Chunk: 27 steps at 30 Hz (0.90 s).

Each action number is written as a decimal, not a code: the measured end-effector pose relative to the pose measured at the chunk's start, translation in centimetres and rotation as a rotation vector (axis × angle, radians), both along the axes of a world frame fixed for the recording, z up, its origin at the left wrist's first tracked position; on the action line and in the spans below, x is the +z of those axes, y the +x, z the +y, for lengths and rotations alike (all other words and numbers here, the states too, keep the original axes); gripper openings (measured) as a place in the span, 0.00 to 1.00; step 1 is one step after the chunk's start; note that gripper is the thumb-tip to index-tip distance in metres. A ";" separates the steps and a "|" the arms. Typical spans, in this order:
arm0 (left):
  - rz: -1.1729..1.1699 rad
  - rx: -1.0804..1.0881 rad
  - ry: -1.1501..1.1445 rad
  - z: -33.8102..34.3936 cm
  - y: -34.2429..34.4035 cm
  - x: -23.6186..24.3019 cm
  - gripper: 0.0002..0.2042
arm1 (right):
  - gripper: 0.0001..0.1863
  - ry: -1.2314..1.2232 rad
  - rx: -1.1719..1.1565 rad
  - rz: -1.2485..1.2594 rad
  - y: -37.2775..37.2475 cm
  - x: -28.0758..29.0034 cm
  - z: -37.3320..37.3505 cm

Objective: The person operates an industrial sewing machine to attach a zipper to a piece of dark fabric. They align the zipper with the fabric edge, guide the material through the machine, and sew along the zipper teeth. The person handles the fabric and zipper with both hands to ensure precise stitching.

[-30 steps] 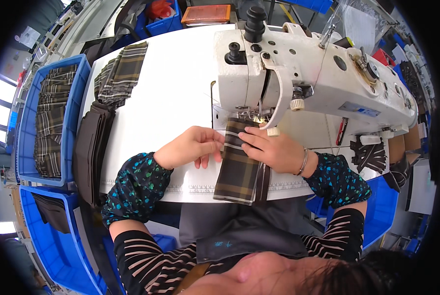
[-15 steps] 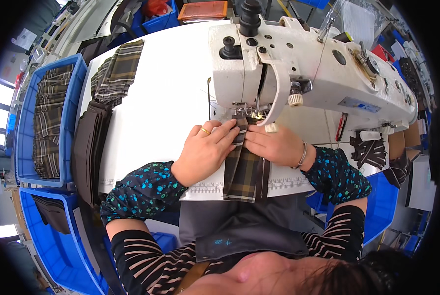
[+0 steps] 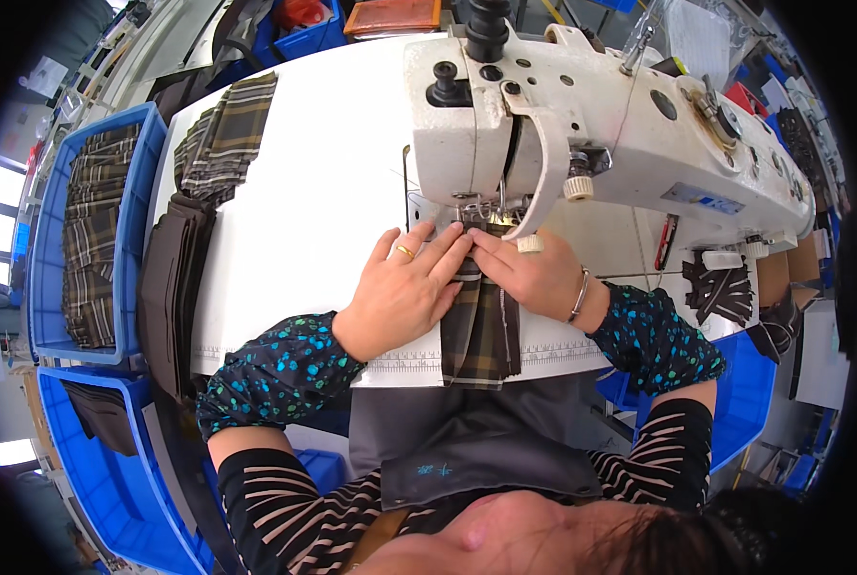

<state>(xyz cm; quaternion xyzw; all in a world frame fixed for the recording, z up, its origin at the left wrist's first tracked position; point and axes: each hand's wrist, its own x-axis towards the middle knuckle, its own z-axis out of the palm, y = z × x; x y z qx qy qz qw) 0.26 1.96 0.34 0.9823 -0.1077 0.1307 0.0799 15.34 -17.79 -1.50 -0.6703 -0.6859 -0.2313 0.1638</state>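
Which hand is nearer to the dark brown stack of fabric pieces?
The left hand. It lies to the right of the stack, touching the brown plaid fabric strip; the right hand is farther off, at the strip's right side.

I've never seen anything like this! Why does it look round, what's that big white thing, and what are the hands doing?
A camera on the person's head looks down through a very wide lens, which bends straight edges. The big white thing is a sewing machine. There's no robot: just a person's left hand and right hand, with fingertips on checked cloth by the needle area. I can't tell whether they pinch it or only press. On the white table, to the left, lie checked pieces and a dark brown stack. Beside it, a blue bin holds more checked cloth.
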 end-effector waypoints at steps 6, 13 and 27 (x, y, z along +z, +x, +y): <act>-0.035 0.045 0.042 -0.3 0.8 0.2 0.24 | 0.14 -0.063 -0.050 0.049 0.8 -0.6 0.0; -0.073 0.068 0.029 -0.4 1.4 -0.2 0.25 | 0.13 -0.045 -0.055 0.044 1.4 -1.2 0.1; -0.067 0.025 0.060 -3.0 -2.6 0.0 0.28 | 0.14 -0.042 0.137 -0.106 -1.3 0.1 -1.6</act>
